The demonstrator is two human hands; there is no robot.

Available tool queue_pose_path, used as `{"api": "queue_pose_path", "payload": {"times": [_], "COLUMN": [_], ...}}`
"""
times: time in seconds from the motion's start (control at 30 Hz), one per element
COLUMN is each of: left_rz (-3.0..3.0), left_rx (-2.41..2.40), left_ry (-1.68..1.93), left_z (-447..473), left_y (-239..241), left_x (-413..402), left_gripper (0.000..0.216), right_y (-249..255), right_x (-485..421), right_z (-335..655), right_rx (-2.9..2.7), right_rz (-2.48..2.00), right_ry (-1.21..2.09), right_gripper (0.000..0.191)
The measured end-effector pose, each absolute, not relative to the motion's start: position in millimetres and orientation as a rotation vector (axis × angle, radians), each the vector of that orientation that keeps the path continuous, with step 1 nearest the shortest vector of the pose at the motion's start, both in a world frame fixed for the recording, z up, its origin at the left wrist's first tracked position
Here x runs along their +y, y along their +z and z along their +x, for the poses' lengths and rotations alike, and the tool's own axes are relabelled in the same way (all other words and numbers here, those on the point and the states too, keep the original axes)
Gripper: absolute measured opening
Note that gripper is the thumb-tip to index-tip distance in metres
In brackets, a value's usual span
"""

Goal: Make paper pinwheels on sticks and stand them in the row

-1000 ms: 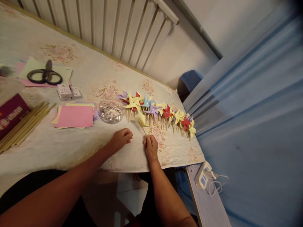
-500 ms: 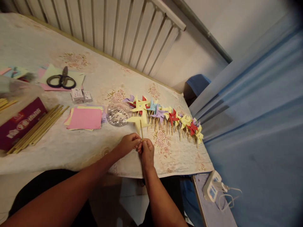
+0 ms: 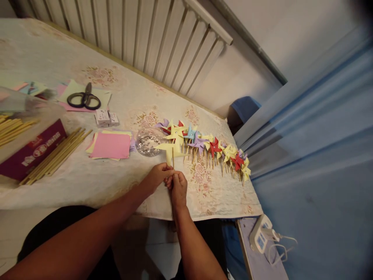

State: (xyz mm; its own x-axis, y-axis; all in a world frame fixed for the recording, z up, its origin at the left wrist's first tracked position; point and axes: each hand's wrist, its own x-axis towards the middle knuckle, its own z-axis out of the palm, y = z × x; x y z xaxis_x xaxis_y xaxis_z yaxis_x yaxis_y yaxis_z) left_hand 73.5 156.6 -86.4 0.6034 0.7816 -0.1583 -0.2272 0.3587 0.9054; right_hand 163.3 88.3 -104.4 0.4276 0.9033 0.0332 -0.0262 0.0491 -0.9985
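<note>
Left hand (image 3: 160, 175), right hand (image 3: 178, 187); both at pinwheel stick (image 3: 173, 158)

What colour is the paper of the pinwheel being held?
The pinwheel is pale yellow, seen in the head view.

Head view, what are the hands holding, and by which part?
A yellow pinwheel, by its stick, in the right hand; whether the left hand also grips it is unclear.

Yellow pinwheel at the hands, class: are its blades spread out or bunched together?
Spread out: the yellow pinwheel has blades reaching either side of its stick, and another pointing toward the left hand.
</note>
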Motion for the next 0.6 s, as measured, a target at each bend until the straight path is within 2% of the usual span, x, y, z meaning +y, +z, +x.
{"api": "queue_pose_path", "payload": {"times": [0.23, 0.43, 0.6], "left_rz": [0.970, 0.968, 0.986], "left_rx": [0.601, 0.679, 0.695], "left_ry": [0.690, 0.765, 0.780], "left_z": [73.2, 72.9, 71.6], "left_y": [-90.6, -86.0, -85.3], "left_x": [158.5, 158.9, 160.5], "left_gripper": [0.030, 0.027, 0.027], "right_y": [-107.2, -110.1, -104.7], "right_x": [88.2, 87.3, 88.9], "right_z": [165.5, 165.1, 159.7], "right_rx": [-0.908, -0.883, -0.879], "right_rz": [-1.268, -1.415, -1.448], "right_ry": [0.893, 0.828, 0.785], "right_gripper": [0.029, 0.014, 0.008]}}
